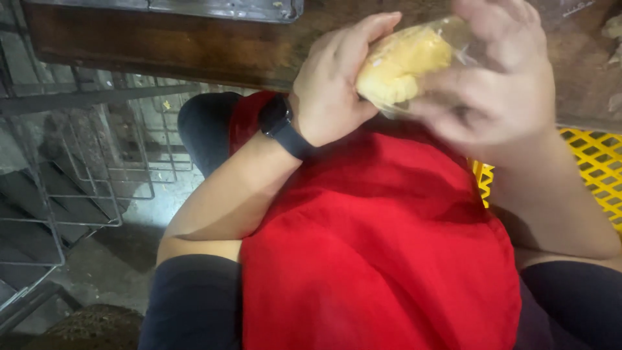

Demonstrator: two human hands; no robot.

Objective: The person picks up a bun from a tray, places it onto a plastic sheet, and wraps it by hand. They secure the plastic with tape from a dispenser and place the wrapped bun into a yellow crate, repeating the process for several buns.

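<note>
Above the person's lap, close under the edge of a dark wooden table [162, 45], both hands meet around a pale yellow lump [402, 65] wrapped in clear plastic [453, 35]. From the look of it the lump is soft and creamy, a piece of fruit flesh perhaps, though I cannot tell for sure. The left hand [337, 84] grips the lump from its near end, thumb stretched over the top and palm cupped beneath. A black watch [280, 123] sits on that wrist. The right hand [499, 84] closes over the lump's far side, its fingers [447, 116] curled round the plastic; it is blurred, so how tightly it holds is hard to judge, but it is plainly grasping the wrap. The lump itself is held up in the air, clear of the table and above a red apron [376, 246] that covers the person's front and lap. Dark sleeves [194, 298] show at the knees or arms below, on either side of the apron. Off to the left, on a grey concrete floor [123, 259], stand wire racks [97, 162], their thin metal bars crossing one another. At the right, just behind the right forearm, a yellow plastic crate [596, 168] with a lattice wall shows beneath the table's edge. A strip of metal [220, 8] lies on the table top at the upper left.
</note>
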